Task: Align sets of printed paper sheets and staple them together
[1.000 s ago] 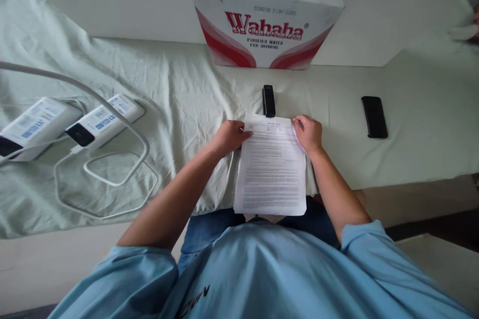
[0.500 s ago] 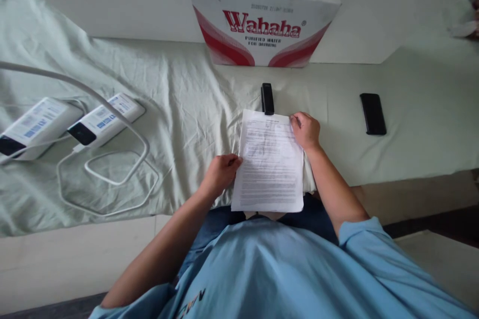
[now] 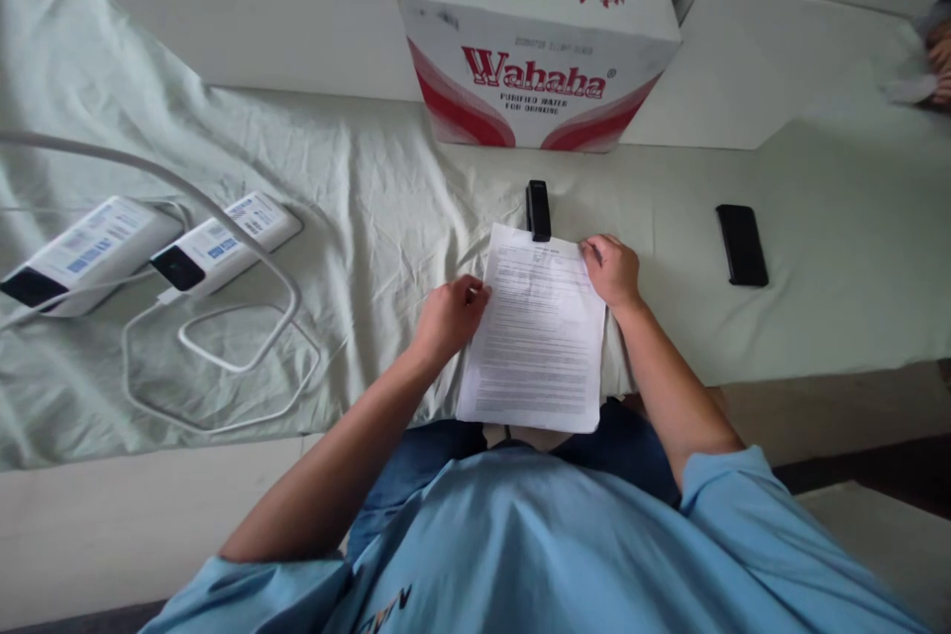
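— Where are the papers (image 3: 536, 332)?
— At the table's (image 3: 743, 337) near edge. The left hand (image 3: 448, 315) pinches their left side, the right hand (image 3: 612, 269) grips the top right corner.

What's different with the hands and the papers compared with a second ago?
The left hand slid from the top left corner of the printed sheets down their left edge, and now grips it about a third of the way down. The right hand kept its hold on the top right corner. The sheets, the black stapler, the phone and the Wahaha box stayed where they were.
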{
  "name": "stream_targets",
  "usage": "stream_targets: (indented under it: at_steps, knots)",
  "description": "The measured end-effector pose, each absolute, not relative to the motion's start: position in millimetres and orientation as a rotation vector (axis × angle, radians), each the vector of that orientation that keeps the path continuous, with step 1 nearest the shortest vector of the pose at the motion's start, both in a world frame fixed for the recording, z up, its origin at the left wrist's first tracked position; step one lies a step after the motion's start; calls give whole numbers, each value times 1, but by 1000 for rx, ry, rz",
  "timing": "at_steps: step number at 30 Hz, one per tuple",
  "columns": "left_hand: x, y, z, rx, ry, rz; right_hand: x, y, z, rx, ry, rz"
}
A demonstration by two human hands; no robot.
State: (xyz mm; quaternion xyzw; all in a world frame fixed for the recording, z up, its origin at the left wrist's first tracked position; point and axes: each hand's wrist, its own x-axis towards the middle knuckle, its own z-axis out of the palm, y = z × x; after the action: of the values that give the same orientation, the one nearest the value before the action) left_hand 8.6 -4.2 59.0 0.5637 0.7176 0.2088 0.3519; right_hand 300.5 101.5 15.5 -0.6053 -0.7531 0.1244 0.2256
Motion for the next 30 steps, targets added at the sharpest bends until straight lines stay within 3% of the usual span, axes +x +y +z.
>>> stream_targets:
  at_steps: [4,8,13,30]
  knots:
    - [12,20,54,1725,1925,838,300,100,13,-1637,-2089,320]
    - [24,58,50,1967,1678,956,299,101,12,-1595,-2106,330]
    - [39,90,45,2065,1443,811,297,102,13,-1579,-2112,341]
    - [45,86,54,2025,1579,656,297,101,9,-1542,-2091,347]
